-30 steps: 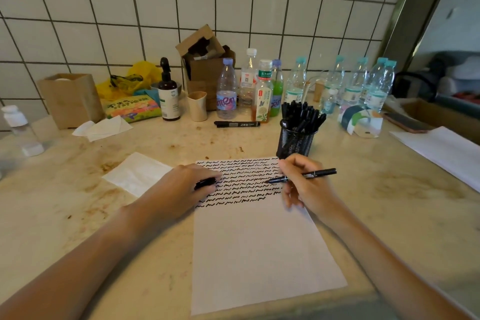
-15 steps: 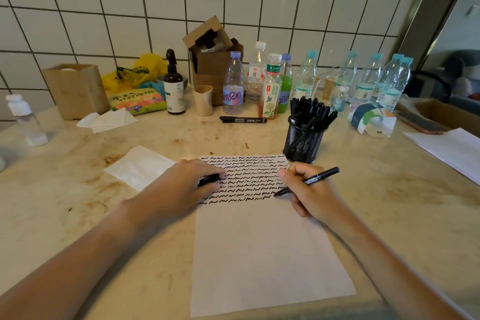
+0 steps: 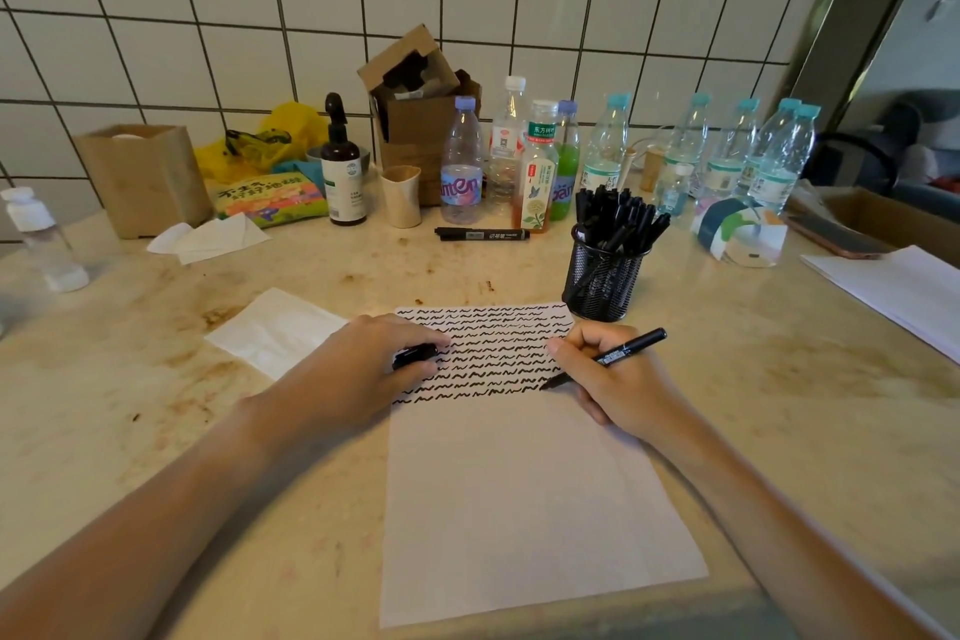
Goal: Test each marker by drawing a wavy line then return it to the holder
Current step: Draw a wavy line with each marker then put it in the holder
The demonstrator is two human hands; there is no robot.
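A white sheet of paper (image 3: 519,494) lies in front of me, its upper part filled with rows of black wavy lines. My right hand (image 3: 618,379) grips an uncapped black marker (image 3: 618,355), its tip touching the paper at the right end of a lower row. My left hand (image 3: 358,369) rests on the sheet's left edge and holds a black marker cap (image 3: 414,357). A black mesh holder (image 3: 602,278) full of black markers stands just behind the paper's top right corner.
Another black marker (image 3: 483,234) lies capped behind the paper. Several bottles (image 3: 462,161) line the tiled wall, with a cardboard box (image 3: 421,120) and a brown paper bag (image 3: 143,177). A tissue (image 3: 275,330) lies left of the paper. More paper (image 3: 893,291) sits at right.
My right hand has lowered the marker from a raised, level pose until its tip meets the paper at the right side. My left hand stays put with the cap.
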